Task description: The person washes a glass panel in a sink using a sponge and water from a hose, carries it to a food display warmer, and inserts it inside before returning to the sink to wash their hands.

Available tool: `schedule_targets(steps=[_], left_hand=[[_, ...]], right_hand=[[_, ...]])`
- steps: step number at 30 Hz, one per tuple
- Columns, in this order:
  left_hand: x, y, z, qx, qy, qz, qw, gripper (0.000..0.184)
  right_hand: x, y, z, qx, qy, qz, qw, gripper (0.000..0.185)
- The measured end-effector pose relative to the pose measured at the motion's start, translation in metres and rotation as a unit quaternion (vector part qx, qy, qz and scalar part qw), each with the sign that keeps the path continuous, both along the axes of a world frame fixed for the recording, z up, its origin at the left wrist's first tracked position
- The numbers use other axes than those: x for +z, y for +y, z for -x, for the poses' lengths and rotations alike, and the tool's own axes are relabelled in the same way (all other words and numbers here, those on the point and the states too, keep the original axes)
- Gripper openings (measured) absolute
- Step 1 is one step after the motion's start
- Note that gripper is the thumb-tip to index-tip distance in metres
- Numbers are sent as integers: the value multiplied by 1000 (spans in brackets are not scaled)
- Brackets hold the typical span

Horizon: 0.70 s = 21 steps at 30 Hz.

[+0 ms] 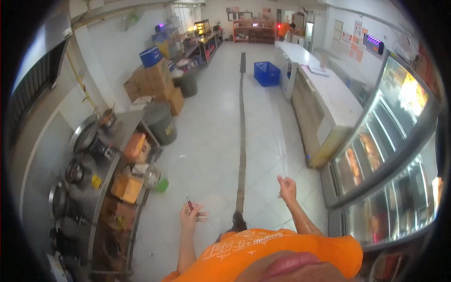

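Observation:
My left hand (191,215) is low in the middle of the view, above the tiled floor. Its thumb and forefinger pinch a slim dark stick-like object (189,202) with a lighter tip; the other fingers are spread. I cannot make out its exact kind. Farther right, my right hand (287,189) is closed with the thumb up. A thin pale cord (283,160) rises from it and runs forward across the floor toward a blue plastic crate (267,75). Where the cord's far end is fastened is too faint to tell.
Left stands a metal counter (112,162) with pans and shelves below. Beyond it are grey bins (159,123) and cardboard boxes (152,82). A glass-door fridge (376,155) and a long white counter (329,89) line the right. A drain strip (242,136) crosses the floor; an orange-clad person (283,30) is far back.

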State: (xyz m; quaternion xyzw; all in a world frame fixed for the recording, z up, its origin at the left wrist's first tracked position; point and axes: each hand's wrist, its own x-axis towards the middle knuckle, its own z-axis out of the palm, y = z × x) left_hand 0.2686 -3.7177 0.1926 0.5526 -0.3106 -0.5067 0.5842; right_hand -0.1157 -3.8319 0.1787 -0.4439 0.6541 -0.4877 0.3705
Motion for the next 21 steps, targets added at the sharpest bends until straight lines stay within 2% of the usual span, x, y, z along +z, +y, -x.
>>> schedule_targets(steps=[2, 5, 9, 12, 15, 18, 21], left_hand=[[20, -100, -2, -38, 1, 12, 999, 38], [24, -247, -5, -107, 7, 24, 994, 26], [30, -429, 11, -177, -13, 6, 984, 29], [27, -569, 21, -226, -29, 5, 974, 27], [15, -693, 36, -227, -25, 5, 974, 28], [19, -811, 40, -188, -18, 15, 982, 28], [24, -909, 42, -133, -3, 7, 991, 28]], right_hand=[[7, -85, 2, -23, -20, 3, 1000, 46], [11, -187, 15, -70, -42, 2, 997, 46], [-24, -313, 35, -142, -30, -12, 989, 46], [-21, -421, 37, -185, -74, -18, 980, 45], [-53, -562, 63, -175, -49, 40, 982, 46], [-2, -703, 61, -148, -23, 2, 989, 46], [-8, -840, 62, -93, -40, 12, 995, 47]])
